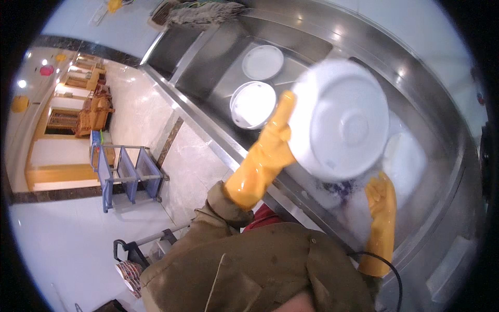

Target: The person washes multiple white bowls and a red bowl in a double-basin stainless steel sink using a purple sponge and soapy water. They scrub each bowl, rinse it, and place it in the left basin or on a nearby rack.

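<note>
A large round white plate (351, 124), its underside with a raised foot ring facing the camera, is gripped at its left edge by my left hand (273, 136) in a yellow rubber glove. My right hand (380, 195), gloved the same way, is just below the plate's lower right edge, over the foamy basin; its fingers look curled, and whether they hold something I cannot tell. Another white dish (403, 160) lies behind it in the cloudy water, partly covered by the raised plate. Two smaller stacks or single white plates, one upper (263, 62) and one lower (253, 105), rest in the adjoining basin.
The steel sink's front rim (222, 146) runs diagonally before me. A grey mop head or rag (206, 15) lies at the sink's far end. On the floor at left stands a blue-grey shelved cart (128, 171); another cart's handle (150, 238) and patterned bowls (130, 275) are nearer.
</note>
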A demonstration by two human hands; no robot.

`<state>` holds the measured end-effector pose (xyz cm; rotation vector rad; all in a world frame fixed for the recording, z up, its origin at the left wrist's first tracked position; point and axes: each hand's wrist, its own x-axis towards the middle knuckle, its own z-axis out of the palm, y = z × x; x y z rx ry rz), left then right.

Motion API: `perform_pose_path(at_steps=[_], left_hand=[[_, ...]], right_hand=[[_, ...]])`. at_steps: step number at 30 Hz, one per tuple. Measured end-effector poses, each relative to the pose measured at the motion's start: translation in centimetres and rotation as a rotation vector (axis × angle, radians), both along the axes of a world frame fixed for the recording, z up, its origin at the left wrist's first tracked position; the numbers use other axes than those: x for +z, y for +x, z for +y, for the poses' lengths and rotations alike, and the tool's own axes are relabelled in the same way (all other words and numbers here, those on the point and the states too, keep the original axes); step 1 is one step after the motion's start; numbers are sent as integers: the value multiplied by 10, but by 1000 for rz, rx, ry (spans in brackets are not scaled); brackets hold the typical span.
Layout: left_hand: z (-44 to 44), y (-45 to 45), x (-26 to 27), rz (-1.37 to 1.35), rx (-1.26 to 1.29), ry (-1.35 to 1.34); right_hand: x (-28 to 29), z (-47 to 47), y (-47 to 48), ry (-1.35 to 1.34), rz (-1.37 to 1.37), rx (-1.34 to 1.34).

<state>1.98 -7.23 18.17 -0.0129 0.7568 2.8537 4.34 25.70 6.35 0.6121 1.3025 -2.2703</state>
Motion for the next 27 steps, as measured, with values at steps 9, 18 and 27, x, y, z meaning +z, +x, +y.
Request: perform_pose_path(at_steps=[9,18,27], left_hand=[[-219,-56,0,-178,376,-1122],[-357,-128,-153,-453,-92,-2058],[-338,-80,-158,-242,-94,-2410]], right_hand=[[-20,-37,1,445,91,262],[-95,-95,-63,1448,435,940],[-217,-77,-111,1606,367,1120]])
